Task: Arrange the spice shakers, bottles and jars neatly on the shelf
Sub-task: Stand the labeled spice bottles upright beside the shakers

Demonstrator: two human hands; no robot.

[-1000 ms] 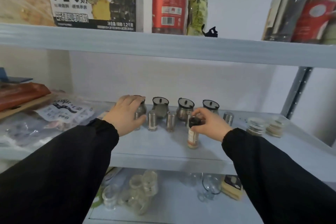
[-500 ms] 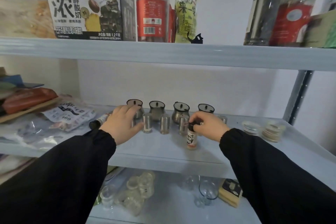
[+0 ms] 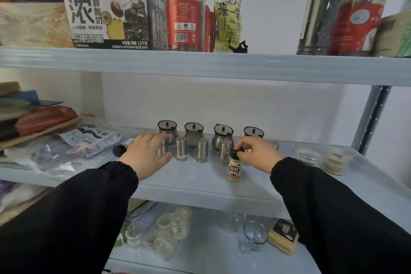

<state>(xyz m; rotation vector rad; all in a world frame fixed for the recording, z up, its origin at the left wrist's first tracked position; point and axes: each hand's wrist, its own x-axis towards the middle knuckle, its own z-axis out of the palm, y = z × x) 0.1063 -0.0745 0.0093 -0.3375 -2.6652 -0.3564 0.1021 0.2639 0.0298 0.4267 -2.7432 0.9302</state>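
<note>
My right hand (image 3: 258,151) pinches the black cap of the white pepper bottle (image 3: 234,168), upright on the middle shelf (image 3: 200,182) in front of the steel shaker row. Left hand (image 3: 145,154) open, fingers spread, resting against the leftmost steel shaker (image 3: 163,150). Four lidded steel pots (image 3: 193,132) behind. A dark bottle (image 3: 124,145) lies on its side, left of my left hand.

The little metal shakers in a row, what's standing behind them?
Behind the metal shakers stand four round steel pots with dark lids, by the back wall. The left hand covers part of the leftmost shaker.
</note>
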